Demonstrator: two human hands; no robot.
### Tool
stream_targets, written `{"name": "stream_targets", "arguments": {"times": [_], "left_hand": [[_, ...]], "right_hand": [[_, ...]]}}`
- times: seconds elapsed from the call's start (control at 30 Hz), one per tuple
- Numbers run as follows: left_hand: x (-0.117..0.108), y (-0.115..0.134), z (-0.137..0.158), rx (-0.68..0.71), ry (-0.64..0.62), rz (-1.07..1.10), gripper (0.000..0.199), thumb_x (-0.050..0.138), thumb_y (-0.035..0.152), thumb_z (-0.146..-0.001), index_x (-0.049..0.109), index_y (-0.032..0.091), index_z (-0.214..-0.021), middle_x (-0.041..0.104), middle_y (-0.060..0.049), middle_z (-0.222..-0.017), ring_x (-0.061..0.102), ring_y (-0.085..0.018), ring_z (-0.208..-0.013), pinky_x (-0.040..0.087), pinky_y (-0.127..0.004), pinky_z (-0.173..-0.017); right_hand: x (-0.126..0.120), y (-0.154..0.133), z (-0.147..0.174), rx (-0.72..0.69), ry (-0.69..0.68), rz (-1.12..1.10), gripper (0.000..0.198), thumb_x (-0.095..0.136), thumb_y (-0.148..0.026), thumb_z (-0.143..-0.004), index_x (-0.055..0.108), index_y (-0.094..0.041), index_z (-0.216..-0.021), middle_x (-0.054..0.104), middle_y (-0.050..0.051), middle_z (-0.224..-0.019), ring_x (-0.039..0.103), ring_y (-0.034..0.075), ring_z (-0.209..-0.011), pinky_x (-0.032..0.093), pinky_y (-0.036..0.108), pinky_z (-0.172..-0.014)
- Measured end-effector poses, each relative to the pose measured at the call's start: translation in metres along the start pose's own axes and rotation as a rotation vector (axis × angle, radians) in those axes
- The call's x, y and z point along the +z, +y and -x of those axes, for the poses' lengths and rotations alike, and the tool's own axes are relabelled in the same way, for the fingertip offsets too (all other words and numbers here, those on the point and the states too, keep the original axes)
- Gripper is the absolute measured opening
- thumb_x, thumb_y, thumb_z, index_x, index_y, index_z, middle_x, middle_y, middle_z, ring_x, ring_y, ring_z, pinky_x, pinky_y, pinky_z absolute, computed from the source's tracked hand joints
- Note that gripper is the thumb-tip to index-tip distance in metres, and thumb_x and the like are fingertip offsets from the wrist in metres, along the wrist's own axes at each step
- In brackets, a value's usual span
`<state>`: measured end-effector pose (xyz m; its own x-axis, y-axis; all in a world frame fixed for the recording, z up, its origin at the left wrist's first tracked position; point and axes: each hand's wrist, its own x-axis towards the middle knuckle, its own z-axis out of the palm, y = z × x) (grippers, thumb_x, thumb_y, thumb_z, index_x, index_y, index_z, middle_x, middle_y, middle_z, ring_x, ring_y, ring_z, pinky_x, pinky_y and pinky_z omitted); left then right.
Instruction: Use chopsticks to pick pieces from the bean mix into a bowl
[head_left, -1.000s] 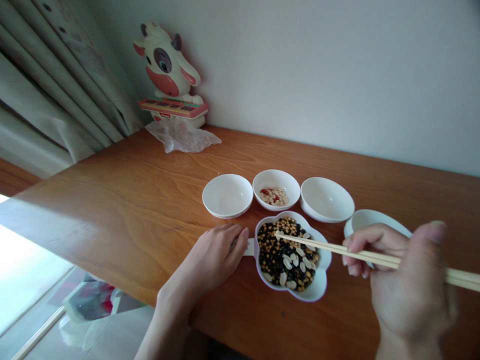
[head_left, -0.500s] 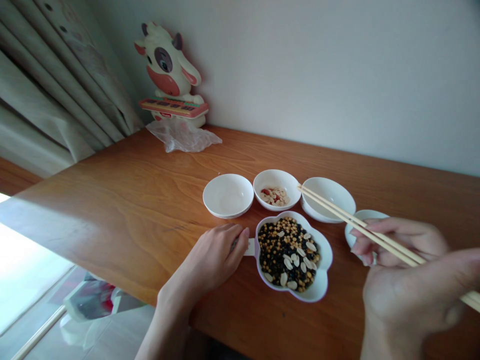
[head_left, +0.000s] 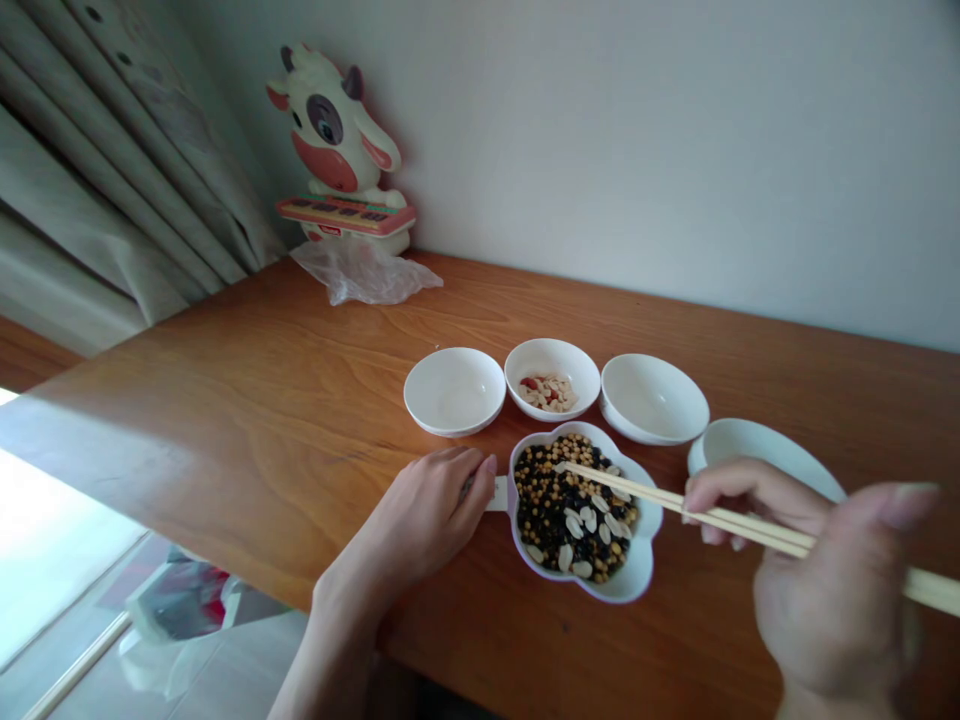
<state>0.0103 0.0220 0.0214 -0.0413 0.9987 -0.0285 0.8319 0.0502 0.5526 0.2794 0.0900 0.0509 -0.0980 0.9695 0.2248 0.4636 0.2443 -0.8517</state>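
My left hand [head_left: 442, 505] is closed round the handle of a flower-shaped white bowl with a lilac rim [head_left: 646, 570]. Mixed black beans, yellow beans [head_left: 574, 448] and pale peanut halves [head_left: 589, 520] lie in it. A pair of chopsticks [head_left: 675, 500] is gripped in my right hand [head_left: 825, 570]; their tips reach down into the beans, at a peanut half near the far left of the bowl. Just behind stands a small white bowl [head_left: 553, 352] holding peanut halves [head_left: 547, 392], a few with red skin.
White bowls stand in a row behind: a left one [head_left: 455, 392], a right one [head_left: 654, 400] and another [head_left: 765, 450] partly behind my right hand. A cow-shaped toy keyboard [head_left: 345, 180] and a clear plastic bag [head_left: 367, 275] sit at the back left of the wooden table [head_left: 285, 420].
My right hand has brought the chopsticks down and nearer, from the rim between two back bowls into the flower-shaped bowl. My left hand stays on the handle.
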Motion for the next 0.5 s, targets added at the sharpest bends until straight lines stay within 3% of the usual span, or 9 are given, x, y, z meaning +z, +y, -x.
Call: {"name": "stream_targets", "arguments": {"times": [0.1,0.27,0.5], "left_hand": [[0.001,-0.001,0.000,0.007,0.005,0.007,0.038,0.033,0.036,-0.107,0.057,0.022,-0.081,0.067,-0.003,-0.083,0.061,-0.018,-0.077,0.040,-0.029,-0.072],[0.001,-0.002,-0.001,0.013,0.007,0.007,0.038,0.033,0.037,-0.108,0.056,0.023,-0.081,0.066,-0.002,-0.082,0.060,-0.017,-0.076,0.039,-0.029,-0.072],[0.001,-0.001,0.001,0.010,0.003,0.009,0.037,0.034,0.037,-0.108,0.056,0.023,-0.082,0.066,-0.002,-0.083,0.061,-0.017,-0.077,0.039,-0.029,-0.074]], "right_hand": [[-0.005,0.014,-0.003,-0.109,-0.129,-0.008,0.100,-0.009,-0.076,-0.090,0.070,-0.022,-0.063,0.064,0.008,-0.060,0.059,0.021,-0.057,0.044,0.034,-0.052],[-0.008,0.019,-0.001,-0.188,-0.182,-0.003,0.092,-0.002,-0.074,-0.093,0.070,-0.023,-0.070,0.069,0.008,-0.073,0.061,0.022,-0.063,0.046,0.035,-0.056],[-0.003,0.001,0.009,-0.116,-0.218,-0.071,0.077,0.007,-0.065,-0.099,0.068,-0.024,-0.078,0.065,0.007,-0.077,0.055,0.023,-0.069,0.041,0.037,-0.064]]}}
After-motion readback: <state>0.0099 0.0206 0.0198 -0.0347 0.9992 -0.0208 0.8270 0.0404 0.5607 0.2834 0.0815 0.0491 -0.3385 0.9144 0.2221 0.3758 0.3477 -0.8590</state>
